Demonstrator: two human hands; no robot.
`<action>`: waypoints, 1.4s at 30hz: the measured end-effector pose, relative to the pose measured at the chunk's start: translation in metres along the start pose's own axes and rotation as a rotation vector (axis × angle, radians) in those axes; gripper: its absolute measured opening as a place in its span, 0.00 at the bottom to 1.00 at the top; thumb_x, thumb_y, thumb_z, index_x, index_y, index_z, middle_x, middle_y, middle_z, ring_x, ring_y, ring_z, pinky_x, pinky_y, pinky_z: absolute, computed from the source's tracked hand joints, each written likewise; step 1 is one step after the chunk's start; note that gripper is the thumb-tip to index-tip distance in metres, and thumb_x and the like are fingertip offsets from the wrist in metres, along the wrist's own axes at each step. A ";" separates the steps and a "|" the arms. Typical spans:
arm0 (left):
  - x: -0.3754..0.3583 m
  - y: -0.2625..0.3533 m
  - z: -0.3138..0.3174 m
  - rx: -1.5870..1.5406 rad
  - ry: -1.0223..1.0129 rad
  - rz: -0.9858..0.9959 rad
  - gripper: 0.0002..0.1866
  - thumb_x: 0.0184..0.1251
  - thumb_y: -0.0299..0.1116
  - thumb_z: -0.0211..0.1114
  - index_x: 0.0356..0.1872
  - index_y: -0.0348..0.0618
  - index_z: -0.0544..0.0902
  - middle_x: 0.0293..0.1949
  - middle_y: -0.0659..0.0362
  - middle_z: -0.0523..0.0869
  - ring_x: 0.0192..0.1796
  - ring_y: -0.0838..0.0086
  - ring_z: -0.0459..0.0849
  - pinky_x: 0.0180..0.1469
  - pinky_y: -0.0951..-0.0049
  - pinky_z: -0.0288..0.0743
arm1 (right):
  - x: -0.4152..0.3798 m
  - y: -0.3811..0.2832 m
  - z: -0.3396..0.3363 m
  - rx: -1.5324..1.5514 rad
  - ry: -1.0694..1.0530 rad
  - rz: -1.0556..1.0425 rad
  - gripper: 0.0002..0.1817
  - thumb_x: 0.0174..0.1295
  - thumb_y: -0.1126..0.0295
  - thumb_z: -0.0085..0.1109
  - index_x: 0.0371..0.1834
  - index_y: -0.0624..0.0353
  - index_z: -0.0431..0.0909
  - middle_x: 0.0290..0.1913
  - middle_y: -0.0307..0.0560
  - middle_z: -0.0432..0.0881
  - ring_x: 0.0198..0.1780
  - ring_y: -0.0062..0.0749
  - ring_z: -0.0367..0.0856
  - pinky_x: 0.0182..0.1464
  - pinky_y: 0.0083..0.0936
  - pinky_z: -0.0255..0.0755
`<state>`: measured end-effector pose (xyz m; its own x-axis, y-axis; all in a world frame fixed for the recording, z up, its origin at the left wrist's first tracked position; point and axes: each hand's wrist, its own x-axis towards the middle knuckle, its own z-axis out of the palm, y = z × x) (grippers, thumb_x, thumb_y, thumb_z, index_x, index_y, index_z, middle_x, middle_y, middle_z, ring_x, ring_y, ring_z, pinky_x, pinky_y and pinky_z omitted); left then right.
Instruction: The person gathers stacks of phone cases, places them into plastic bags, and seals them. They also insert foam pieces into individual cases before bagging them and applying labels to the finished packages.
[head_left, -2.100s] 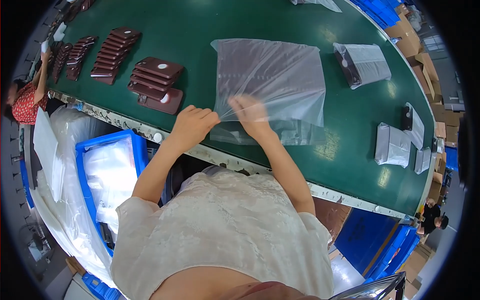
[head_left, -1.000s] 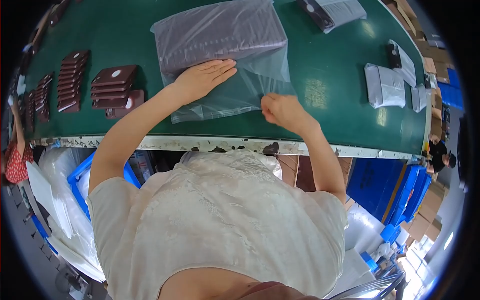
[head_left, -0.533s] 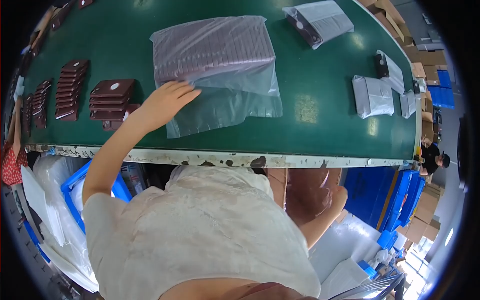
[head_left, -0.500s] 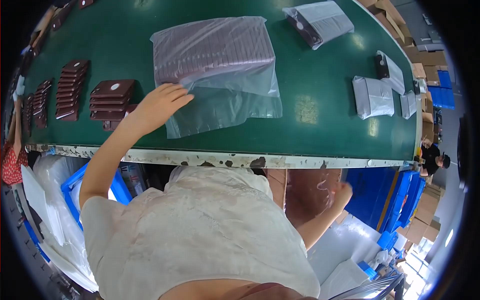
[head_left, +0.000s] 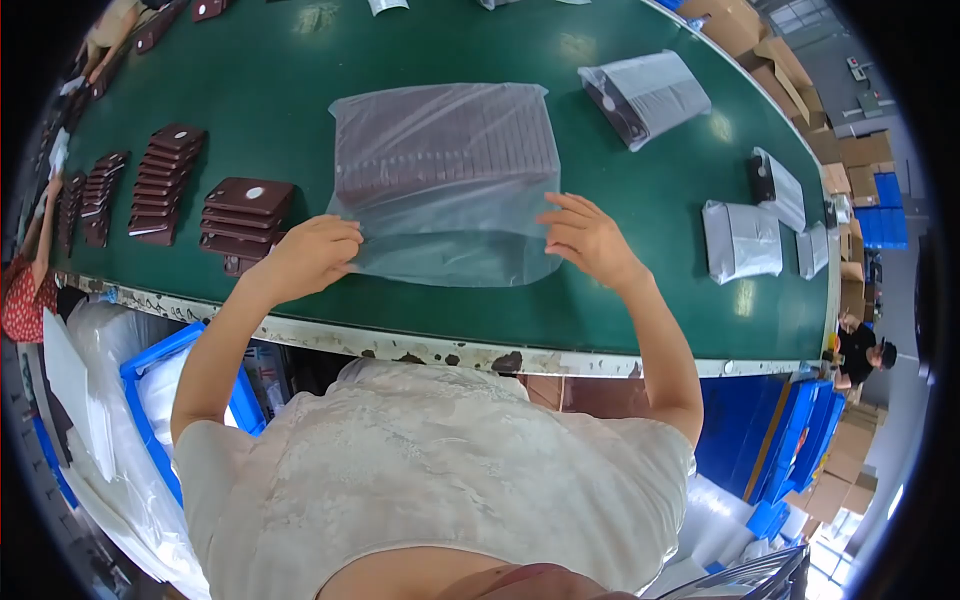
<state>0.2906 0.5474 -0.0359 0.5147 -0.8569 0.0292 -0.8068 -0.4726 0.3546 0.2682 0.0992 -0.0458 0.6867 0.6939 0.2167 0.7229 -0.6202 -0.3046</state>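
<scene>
A clear plastic bag (head_left: 445,180) lies on the green table (head_left: 620,300), filled at its far end with a row of dark brown flat pieces. Its loose open end points toward me. My left hand (head_left: 305,258) pinches the bag's near left corner. My right hand (head_left: 588,238) touches the bag's near right edge with fingers spread. Left of the bag stand stacks of the same brown pieces (head_left: 238,215).
More brown stacks (head_left: 165,180) sit further left. Several packed bags (head_left: 645,95) lie at the right of the table. A blue bin with plastic bags (head_left: 160,380) stands below left. Another person (head_left: 25,290) works at the far left, one more (head_left: 862,350) at the right.
My right hand came up from below the table's edge and now touches the bag's right edge. My left hand shifted from the bag's side to its near left corner.
</scene>
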 end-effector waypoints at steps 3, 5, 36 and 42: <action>-0.007 0.000 -0.001 -0.368 0.156 -0.331 0.08 0.68 0.31 0.67 0.34 0.39 0.78 0.43 0.56 0.86 0.51 0.70 0.82 0.57 0.68 0.73 | 0.000 0.022 0.017 0.808 0.366 0.328 0.07 0.70 0.70 0.61 0.33 0.56 0.78 0.43 0.38 0.86 0.56 0.31 0.82 0.67 0.33 0.71; -0.003 -0.007 0.006 -0.549 0.237 -0.489 0.10 0.72 0.32 0.65 0.32 0.38 0.77 0.38 0.58 0.86 0.46 0.74 0.83 0.52 0.72 0.75 | 0.003 0.047 0.032 0.933 0.544 0.382 0.07 0.72 0.70 0.59 0.35 0.57 0.79 0.41 0.37 0.85 0.50 0.26 0.81 0.60 0.29 0.72; 0.072 -0.036 0.016 0.134 0.519 -0.452 0.34 0.67 0.52 0.64 0.73 0.52 0.70 0.76 0.55 0.66 0.78 0.57 0.61 0.75 0.46 0.57 | 0.478 0.158 0.103 -0.029 0.497 0.831 0.24 0.57 0.50 0.70 0.50 0.54 0.83 0.47 0.49 0.88 0.49 0.41 0.86 0.54 0.35 0.78; 0.067 -0.044 0.014 0.078 0.508 -0.434 0.34 0.67 0.50 0.65 0.73 0.51 0.71 0.76 0.54 0.66 0.78 0.55 0.62 0.74 0.46 0.59 | 0.537 0.180 0.142 -0.265 0.623 0.806 0.22 0.61 0.51 0.68 0.46 0.59 0.81 0.46 0.49 0.87 0.49 0.44 0.86 0.50 0.39 0.78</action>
<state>0.3561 0.5078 -0.0628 0.8543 -0.3910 0.3424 -0.5045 -0.7821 0.3657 0.7560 0.4124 -0.1153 0.8354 -0.2236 0.5021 -0.0229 -0.9269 -0.3746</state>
